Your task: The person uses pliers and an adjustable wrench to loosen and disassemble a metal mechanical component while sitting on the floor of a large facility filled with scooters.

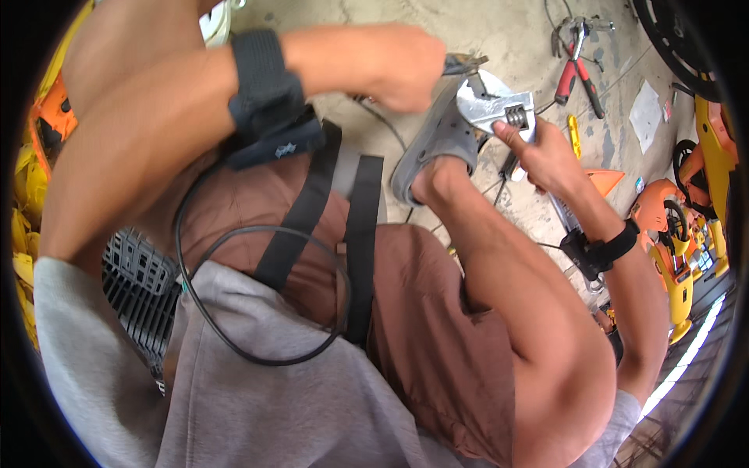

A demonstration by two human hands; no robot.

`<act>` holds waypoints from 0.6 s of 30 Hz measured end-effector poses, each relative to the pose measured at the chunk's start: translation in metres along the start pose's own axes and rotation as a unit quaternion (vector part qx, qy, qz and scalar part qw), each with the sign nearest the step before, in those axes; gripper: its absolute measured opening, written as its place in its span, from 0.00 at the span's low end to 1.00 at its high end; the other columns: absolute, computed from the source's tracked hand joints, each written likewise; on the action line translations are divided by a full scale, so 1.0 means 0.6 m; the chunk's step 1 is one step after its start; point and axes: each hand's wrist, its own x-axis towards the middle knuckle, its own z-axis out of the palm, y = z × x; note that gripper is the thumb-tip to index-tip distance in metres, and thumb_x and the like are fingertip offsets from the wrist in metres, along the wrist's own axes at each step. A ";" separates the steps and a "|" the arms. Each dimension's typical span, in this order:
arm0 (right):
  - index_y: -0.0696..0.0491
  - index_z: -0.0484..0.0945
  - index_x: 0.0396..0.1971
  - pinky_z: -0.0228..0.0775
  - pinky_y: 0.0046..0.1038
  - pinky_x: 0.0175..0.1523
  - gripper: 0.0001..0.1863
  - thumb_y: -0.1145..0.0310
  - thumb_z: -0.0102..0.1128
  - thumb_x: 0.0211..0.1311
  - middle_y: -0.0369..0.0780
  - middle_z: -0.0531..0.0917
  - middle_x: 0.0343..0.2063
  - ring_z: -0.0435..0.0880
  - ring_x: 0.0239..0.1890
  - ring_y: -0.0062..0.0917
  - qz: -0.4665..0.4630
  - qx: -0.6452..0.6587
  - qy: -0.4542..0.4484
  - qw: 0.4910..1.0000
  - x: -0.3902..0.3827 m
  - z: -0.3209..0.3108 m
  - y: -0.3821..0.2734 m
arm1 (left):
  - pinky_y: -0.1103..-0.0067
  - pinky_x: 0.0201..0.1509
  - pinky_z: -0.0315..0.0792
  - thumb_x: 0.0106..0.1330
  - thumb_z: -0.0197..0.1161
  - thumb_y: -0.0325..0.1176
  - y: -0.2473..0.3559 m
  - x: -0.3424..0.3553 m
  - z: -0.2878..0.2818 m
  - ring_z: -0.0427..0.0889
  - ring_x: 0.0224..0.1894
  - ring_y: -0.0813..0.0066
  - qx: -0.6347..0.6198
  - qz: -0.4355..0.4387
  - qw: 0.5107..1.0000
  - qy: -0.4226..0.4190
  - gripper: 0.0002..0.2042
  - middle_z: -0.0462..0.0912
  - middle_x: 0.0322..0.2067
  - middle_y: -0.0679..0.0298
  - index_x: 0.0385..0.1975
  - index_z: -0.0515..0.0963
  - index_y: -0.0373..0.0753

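Note:
My left hand (413,66) is closed, its fingers wrapped round a dark, thin metal piece (468,62) whose end sticks out to the right; the kind of piece cannot be made out. In my right hand (550,160) is a silver adjustable wrench (495,105), held just below its head with the thumb by the adjusting screw. The wrench head lies close below the dark piece; whether they touch is unclear. Under the wrench is my foot in a grey clog (437,129).
On the concrete floor (328,15), a hammer (581,35) and red-and-black-handled pliers (573,78) lie at the far right. Nearby are a yellow cutter-like tool (575,136), white paper (645,115) and dark cables (382,117). Orange-and-yellow machines (671,218) line the right side.

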 end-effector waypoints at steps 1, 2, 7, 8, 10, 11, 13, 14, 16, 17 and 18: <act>0.67 0.77 0.38 0.74 0.35 0.30 0.35 0.42 0.60 0.60 0.47 0.81 0.21 0.81 0.22 0.33 -0.040 -0.014 0.040 0.998 0.003 0.002 0.006 | 0.62 0.39 0.76 0.48 0.57 0.24 -0.009 -0.002 0.014 0.82 0.34 0.42 -0.017 0.008 0.998 0.062 0.14 0.80 0.28 0.39 0.34 0.73 0.21; 0.67 0.76 0.38 0.76 0.37 0.37 0.35 0.41 0.60 0.59 0.51 0.82 0.24 0.84 0.27 0.37 -0.080 -0.028 0.081 0.993 0.007 0.005 0.014 | 0.62 0.40 0.76 0.48 0.57 0.24 -0.019 -0.002 0.024 0.82 0.34 0.43 -0.032 0.019 0.992 0.123 0.14 0.80 0.27 0.39 0.33 0.73 0.20; 0.69 0.75 0.36 0.74 0.44 0.44 0.38 0.39 0.60 0.58 0.60 0.82 0.28 0.84 0.36 0.51 -0.104 -0.115 0.159 0.975 0.009 -0.020 -0.004 | 0.62 0.34 0.77 0.46 0.54 0.24 -0.016 0.006 -0.017 0.83 0.30 0.45 0.027 0.058 0.989 0.132 0.09 0.79 0.23 0.39 0.22 0.75 0.22; 0.68 0.74 0.34 0.74 0.45 0.41 0.35 0.41 0.59 0.61 0.59 0.82 0.25 0.83 0.33 0.53 -0.113 -0.154 0.171 0.967 0.017 -0.026 -0.001 | 0.61 0.31 0.76 0.46 0.54 0.25 -0.013 0.015 -0.021 0.83 0.28 0.47 -0.007 0.026 0.994 0.108 0.09 0.79 0.22 0.40 0.20 0.74 0.22; 0.65 0.72 0.36 0.75 0.44 0.37 0.28 0.48 0.56 0.65 0.55 0.82 0.23 0.83 0.29 0.50 -0.176 -0.279 0.253 0.909 0.014 -0.031 -0.020 | 0.60 0.25 0.75 0.47 0.53 0.26 0.003 0.015 -0.034 0.82 0.24 0.51 -0.085 -0.053 0.993 0.068 0.09 0.78 0.20 0.41 0.16 0.72 0.23; 0.62 0.70 0.37 0.76 0.39 0.31 0.16 0.61 0.54 0.67 0.50 0.82 0.20 0.84 0.25 0.44 -0.210 -0.357 0.264 0.871 0.009 -0.039 -0.034 | 0.64 0.15 0.70 0.49 0.51 0.28 0.004 0.014 -0.044 0.78 0.18 0.60 -0.139 -0.097 0.984 0.056 0.09 0.75 0.17 0.49 0.18 0.72 0.25; 0.57 0.68 0.41 0.72 0.39 0.25 0.12 0.67 0.54 0.63 0.46 0.80 0.15 0.82 0.21 0.42 -0.248 -0.461 0.305 0.795 0.035 -0.050 -0.019 | 0.71 0.12 0.66 0.52 0.51 0.30 -0.001 0.049 -0.042 0.72 0.15 0.68 -0.233 -0.103 0.966 0.049 0.09 0.71 0.17 0.57 0.21 0.72 0.29; 0.57 0.68 0.40 0.72 0.39 0.25 0.10 0.69 0.53 0.62 0.45 0.80 0.15 0.82 0.21 0.42 -0.261 -0.465 0.327 0.780 0.036 -0.050 -0.020 | 0.73 0.12 0.65 0.52 0.51 0.31 -0.002 0.052 -0.036 0.71 0.15 0.69 -0.248 -0.106 0.962 0.048 0.09 0.70 0.17 0.59 0.22 0.72 0.29; 0.57 0.69 0.38 0.73 0.38 0.26 0.07 0.73 0.53 0.61 0.44 0.80 0.16 0.83 0.21 0.40 -0.258 -0.462 0.371 0.763 0.035 -0.053 -0.038 | 0.71 0.12 0.66 0.52 0.51 0.31 -0.014 0.033 -0.040 0.72 0.15 0.69 -0.306 -0.088 0.945 0.076 0.10 0.71 0.17 0.58 0.21 0.72 0.29; 0.57 0.72 0.31 0.75 0.34 0.27 0.03 0.74 0.52 0.56 0.45 0.82 0.20 0.85 0.25 0.36 -0.264 -0.442 0.385 0.766 0.029 -0.055 -0.053 | 0.69 0.13 0.68 0.52 0.51 0.31 -0.031 0.029 -0.038 0.74 0.16 0.67 -0.314 -0.088 0.939 0.112 0.11 0.71 0.16 0.57 0.20 0.72 0.27; 0.59 0.73 0.31 0.76 0.38 0.30 0.05 0.75 0.53 0.54 0.48 0.82 0.23 0.85 0.27 0.39 -0.225 -0.392 0.367 0.813 0.032 -0.055 -0.042 | 0.66 0.15 0.70 0.51 0.51 0.30 -0.030 0.036 -0.044 0.78 0.17 0.63 -0.295 -0.060 0.945 0.124 0.11 0.74 0.17 0.53 0.20 0.72 0.25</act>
